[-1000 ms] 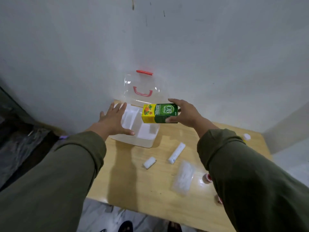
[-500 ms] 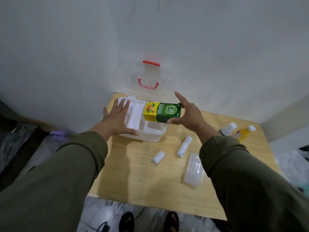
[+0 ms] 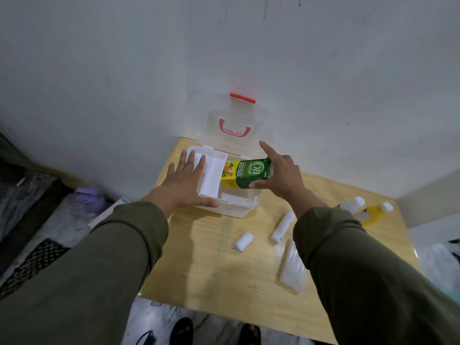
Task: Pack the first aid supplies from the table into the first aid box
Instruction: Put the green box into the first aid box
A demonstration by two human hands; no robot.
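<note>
Green-and-yellow carton sits in the grip of the right hand, thumb under its near edge and forefinger pointing out straight, held over the open first aid box. Left hand lies flat, fingers spread, on the box's white tray. Below the right hand, two white rolls and a clear packet lie on the wooden surface.

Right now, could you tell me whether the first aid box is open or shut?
Open. The first aid box has its clear lid raised against the wall, and the white compartments inside are exposed.
</note>
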